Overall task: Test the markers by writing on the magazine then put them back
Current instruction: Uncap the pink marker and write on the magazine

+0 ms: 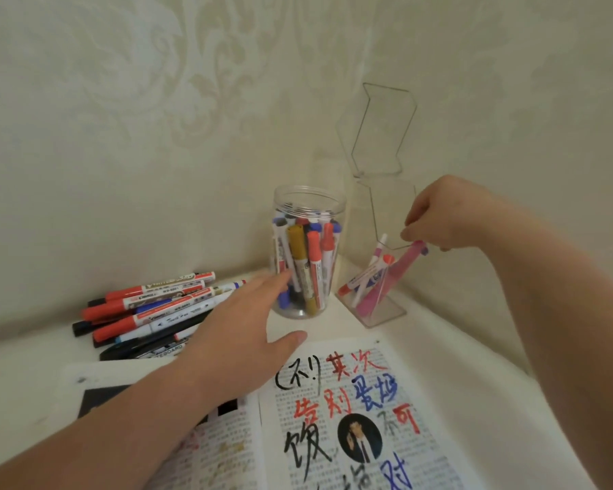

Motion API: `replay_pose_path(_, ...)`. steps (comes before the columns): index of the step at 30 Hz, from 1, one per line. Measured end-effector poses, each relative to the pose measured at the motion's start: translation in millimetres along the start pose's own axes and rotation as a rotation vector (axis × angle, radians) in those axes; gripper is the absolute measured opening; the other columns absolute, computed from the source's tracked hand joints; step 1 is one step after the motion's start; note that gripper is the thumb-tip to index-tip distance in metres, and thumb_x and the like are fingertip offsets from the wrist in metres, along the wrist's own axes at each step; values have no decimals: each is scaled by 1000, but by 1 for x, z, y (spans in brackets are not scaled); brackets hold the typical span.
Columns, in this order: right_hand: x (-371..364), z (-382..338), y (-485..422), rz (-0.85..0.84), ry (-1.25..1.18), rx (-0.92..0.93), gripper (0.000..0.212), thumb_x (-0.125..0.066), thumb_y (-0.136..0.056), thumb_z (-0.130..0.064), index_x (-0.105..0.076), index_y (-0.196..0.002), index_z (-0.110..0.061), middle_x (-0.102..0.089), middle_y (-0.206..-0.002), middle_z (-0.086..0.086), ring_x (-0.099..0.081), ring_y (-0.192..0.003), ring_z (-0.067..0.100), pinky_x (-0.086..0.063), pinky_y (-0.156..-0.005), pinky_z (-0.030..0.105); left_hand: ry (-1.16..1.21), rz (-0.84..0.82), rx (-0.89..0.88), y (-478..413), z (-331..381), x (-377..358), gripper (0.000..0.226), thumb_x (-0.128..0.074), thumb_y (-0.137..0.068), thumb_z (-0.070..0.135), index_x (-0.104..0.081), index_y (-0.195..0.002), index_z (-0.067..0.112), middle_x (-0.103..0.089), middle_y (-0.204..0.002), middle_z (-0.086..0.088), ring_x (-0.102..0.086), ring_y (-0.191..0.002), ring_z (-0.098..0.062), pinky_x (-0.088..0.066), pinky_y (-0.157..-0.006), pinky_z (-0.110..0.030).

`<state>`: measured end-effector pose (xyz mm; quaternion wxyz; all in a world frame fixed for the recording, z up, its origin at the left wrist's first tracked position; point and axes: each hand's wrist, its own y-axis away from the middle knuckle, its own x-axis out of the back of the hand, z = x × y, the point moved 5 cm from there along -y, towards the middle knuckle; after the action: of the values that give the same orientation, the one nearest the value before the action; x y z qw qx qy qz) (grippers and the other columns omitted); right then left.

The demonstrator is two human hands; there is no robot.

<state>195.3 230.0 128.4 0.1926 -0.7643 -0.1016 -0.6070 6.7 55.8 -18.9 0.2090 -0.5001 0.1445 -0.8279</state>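
Cream wall (121, 100), pale damask scrolls. Clear jar (308, 203) of red, gold, blue and black markers (313, 256). Red, black and white pile (149, 307) at jar's 9 o'clock. Pink marker (399, 272) in clear holder (383, 315) at 3 o'clock. White magazine (436, 450), grey print, red, blue, black strokes.

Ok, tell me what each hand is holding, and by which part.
The right hand pinches the pink marker by its top end, its lower end in the clear holder. The left hand holds nothing, open beside the jar.

Cream patterned wall (121, 100) behind; white tabletop (22, 369) beneath.
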Motion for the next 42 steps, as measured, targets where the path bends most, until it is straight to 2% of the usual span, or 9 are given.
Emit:
replay_pose_path(7,-3,-10,-9,-200,108,5,16,-73,-83,-14,-79,-98,-9,-78,-78,8,-77,-75,23,-55,-57,28,-4,-36,-61,3,6,-1,42,-61,-90,54,-54,-132,47,-53,-111,34,-54,-100,3,-49,-83,-20)
replay_pose_path(10,-1,-9,-13,-178,-7,-22,27,-77,-78,-1,-76,-104,-10,-75,-81,6,-71,-63,20,-59,-55,28,-1,-43,-61,3,6,-1,35,-60,-91,53,-59,-125,46,-56,-105,31,-57,-95,2,-51,-80,-22)
replay_pose_path(14,-5,-7,-12,-120,-42,-32,20,-68,-84,0,-76,-101,-6,-77,-77,13,-76,-70,28,-64,-74,43,1,-39,-49,3,7,3,28,-60,-92,50,-64,-119,44,-59,-99,27,-59,-89,2,-52,-77,-23)
replay_pose_path(18,23,6,3,294,-317,6,12,-67,-91,-15,-68,-103,-15,-75,-75,6,-72,-53,15,-60,-54,32,35,34,-81,2,10,8,25,-60,-92,47,-69,-114,39,-63,-90,25,-60,-82,-1,-51,-72,-25)
replay_pose_path(21,49,16,39,723,-512,215,16,-66,-93,-29,-63,-107,-22,-71,-94,0,-74,-71,12,-62,-62,35,161,85,-63,2,11,10,43,-60,-92,54,-57,-132,37,-64,-92,22,-62,-81,-2,-52,-69,-26)
replay_pose_path(24,49,9,82,903,-694,480,16,-64,-96,-33,-59,-103,-21,-69,-93,3,-73,-79,17,-60,-65,34,292,134,-96,5,17,16,58,-51,-89,65,-39,-141,40,-62,-102,22,-63,-87,-5,-53,-70,-32)
replay_pose_path(31,-56,-33,97,462,-1224,496,23,-75,-88,-2,-62,-84,-20,-66,-65,12,-67,-52,27,-52,-44,30,144,88,-193,7,27,18,34,-46,-102,49,-58,-127,31,-62,-103,17,-60,-92,-6,-48,-76,-29)
replay_pose_path(38,-98,-22,84,313,-1511,273,11,-68,-94,-5,-62,-92,-14,-69,-71,7,-67,-52,22,-58,-53,29,208,-109,-83,7,21,1,23,-46,-102,35,-45,-121,50,-61,-98,22,-60,-95,-2,-47,-79,-18)
replay_pose_path(42,-114,-33,92,15,-1582,280,19,-72,-81,-19,-67,-97,-10,-74,-77,4,-73,-67,21,-61,-66,31,260,-134,-77,8,21,-4,21,-42,-103,37,-47,-122,45,-61,-95,19,-59,-90,-6,-47,-73,-20)
